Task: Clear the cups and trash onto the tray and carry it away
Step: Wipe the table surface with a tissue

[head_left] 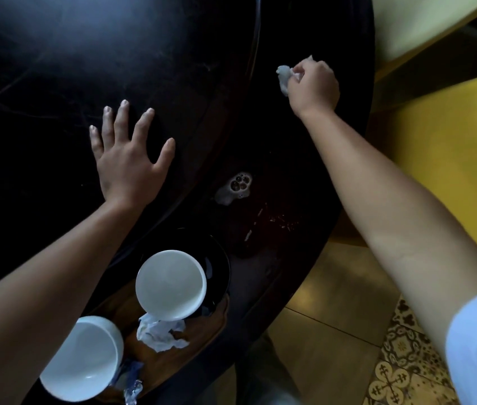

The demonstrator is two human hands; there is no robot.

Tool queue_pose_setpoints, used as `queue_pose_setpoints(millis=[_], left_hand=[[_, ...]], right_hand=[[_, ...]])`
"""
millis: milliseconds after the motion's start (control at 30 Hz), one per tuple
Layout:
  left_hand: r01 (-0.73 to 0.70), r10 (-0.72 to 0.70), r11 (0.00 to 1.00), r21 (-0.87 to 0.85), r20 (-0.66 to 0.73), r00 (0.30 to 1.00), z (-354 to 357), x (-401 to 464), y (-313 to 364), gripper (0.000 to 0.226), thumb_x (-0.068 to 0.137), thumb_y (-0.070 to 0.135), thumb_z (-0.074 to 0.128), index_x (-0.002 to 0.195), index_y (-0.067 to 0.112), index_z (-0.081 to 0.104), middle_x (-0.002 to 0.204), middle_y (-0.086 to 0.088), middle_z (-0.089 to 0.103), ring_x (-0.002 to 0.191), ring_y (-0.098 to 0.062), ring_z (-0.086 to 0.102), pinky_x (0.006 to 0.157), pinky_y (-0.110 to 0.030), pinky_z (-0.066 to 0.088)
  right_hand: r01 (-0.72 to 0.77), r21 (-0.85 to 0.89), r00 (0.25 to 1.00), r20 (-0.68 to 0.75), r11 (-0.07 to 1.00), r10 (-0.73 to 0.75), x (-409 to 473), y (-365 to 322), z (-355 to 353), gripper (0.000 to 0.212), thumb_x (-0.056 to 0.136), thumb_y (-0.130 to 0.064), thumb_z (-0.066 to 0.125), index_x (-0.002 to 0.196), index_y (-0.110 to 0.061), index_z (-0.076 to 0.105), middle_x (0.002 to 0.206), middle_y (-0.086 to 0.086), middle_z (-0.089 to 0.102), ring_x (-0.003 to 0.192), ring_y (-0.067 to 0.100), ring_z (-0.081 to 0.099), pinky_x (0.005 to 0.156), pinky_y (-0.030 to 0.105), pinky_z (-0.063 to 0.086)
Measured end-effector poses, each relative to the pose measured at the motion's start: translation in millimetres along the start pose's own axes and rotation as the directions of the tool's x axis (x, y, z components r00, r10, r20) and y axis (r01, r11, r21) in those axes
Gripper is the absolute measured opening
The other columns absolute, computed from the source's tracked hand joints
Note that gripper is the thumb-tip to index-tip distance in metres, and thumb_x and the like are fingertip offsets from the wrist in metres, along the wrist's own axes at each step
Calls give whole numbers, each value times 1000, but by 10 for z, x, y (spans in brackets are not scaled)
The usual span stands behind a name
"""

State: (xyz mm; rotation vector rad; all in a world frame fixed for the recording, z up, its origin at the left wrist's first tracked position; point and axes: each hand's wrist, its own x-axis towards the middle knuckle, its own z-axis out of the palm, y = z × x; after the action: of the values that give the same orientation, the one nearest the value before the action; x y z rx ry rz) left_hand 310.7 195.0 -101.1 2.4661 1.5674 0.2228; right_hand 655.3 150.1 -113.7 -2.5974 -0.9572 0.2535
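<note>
- The right hand [313, 86] had its grip clamped on a napkin [284, 78], which stuck out left of the knuckles.
- The left hand [127, 153] lay flat, fingers spread, on the counter [56, 68].
- The tray [173, 366] with two cups [171, 285] sat near the left forearm, well behind both grips.

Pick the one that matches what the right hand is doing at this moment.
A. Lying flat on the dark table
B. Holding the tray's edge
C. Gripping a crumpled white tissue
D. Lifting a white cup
C: the right hand has its fingers curled round a crumpled white tissue over the dark table.
</note>
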Motion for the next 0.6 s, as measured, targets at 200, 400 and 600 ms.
queue_pose_setpoints(millis=[200, 400, 600], left_hand=[[1, -1, 1000, 2, 5, 1000, -15, -4, -6, 66, 98, 63, 42, 155, 30, 37, 170, -7, 18, 158, -29, 7, 126, -52, 1], [1, -1, 1000, -10, 13, 1000, -10, 0, 29, 66, 98, 63, 41, 155, 30, 37, 170, -8, 18, 158, -29, 6, 126, -52, 1], [9, -9, 1000, -14, 10, 1000, -1, 9, 29, 65, 99, 62, 42, 155, 29, 37, 170, -8, 18, 158, -30, 6, 126, -53, 1]], right_hand=[[131, 15, 990, 47, 991, -132, -1152, 320, -85, 22, 91, -29, 57, 105, -14, 67, 109, 8, 65, 94, 30, 64, 69, 27, 35], [139, 113, 980, 128, 984, -153, -2171, 579, -209, 11, 86, -23, 64, 94, -15, 68, 94, 1, 66, 79, 26, 64, 62, 27, 36], [-64, 190, 981, -167, 980, 97, -1119, 938, -409, 28, 83, -23, 59, 107, -15, 71, 106, 10, 69, 97, 29, 65, 82, 33, 46]])
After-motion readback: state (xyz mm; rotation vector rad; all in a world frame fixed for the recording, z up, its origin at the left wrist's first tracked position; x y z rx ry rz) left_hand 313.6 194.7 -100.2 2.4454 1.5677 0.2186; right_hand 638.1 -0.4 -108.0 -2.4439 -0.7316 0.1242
